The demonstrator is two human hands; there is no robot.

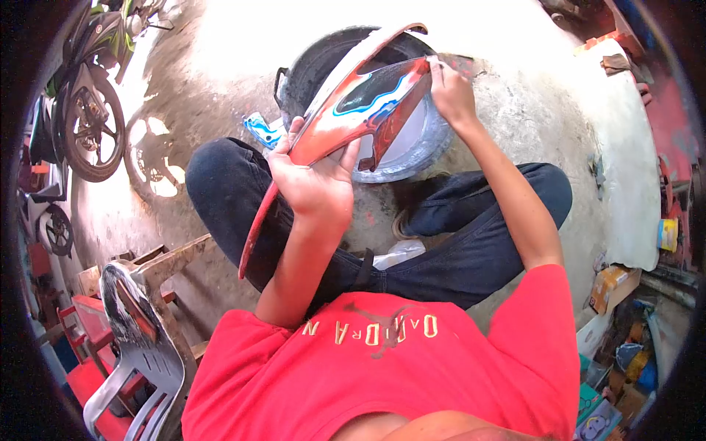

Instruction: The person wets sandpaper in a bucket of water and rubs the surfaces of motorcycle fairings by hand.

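A long curved panel, red and orange with blue, white and black patterns, is held over a round black tub. My left hand supports its lower left end from beneath, palm up, with thumb and fingers around the edge. My right hand pinches the panel's upper right tip between thumb and fingers. Under the panel, inside the tub, pale grey liquid or surface shows in part. Beside the tub's left rim lies a small blue and white patterned piece.
A motorcycle wheel stands at the upper left. A grey plastic chair and a wooden frame are at the lower left. On the right are a long pale panel, a cardboard box and assorted clutter.
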